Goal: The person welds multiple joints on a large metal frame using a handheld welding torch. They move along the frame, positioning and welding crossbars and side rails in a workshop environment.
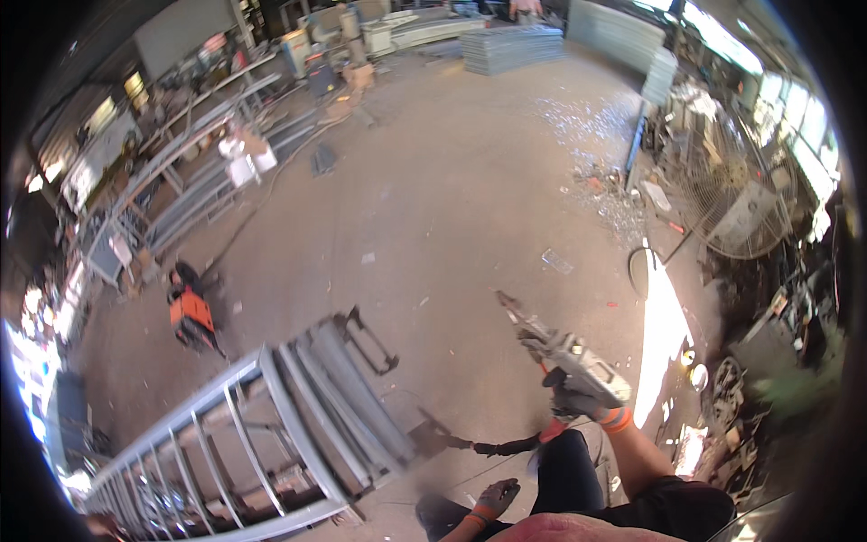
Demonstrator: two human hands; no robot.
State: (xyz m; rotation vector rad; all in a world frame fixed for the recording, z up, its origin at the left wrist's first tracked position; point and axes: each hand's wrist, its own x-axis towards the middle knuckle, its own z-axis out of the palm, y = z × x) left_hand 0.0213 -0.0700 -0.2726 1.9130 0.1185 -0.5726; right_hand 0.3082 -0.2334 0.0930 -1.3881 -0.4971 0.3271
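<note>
My right hand, in a dark glove with an orange cuff, is closed on a grey, boxy handheld tool with a long narrow front end. Its tip points up and to the left, over the floor. Just below that hand lies a black, stick-like piece with a red part at its right end; its kind is unclear. My left hand, gloved likewise, rests low by my legs with fingers curled; whatever they hold, if anything, is hidden. To the left stands a grey metal frame with rungs, several grey bars lying across its near end.
An orange-and-black machine sits on the floor at left. Metal racks and long bars line the left side. Stacked grey panels stand at the back. A large caged fan and heaped scrap border the right.
</note>
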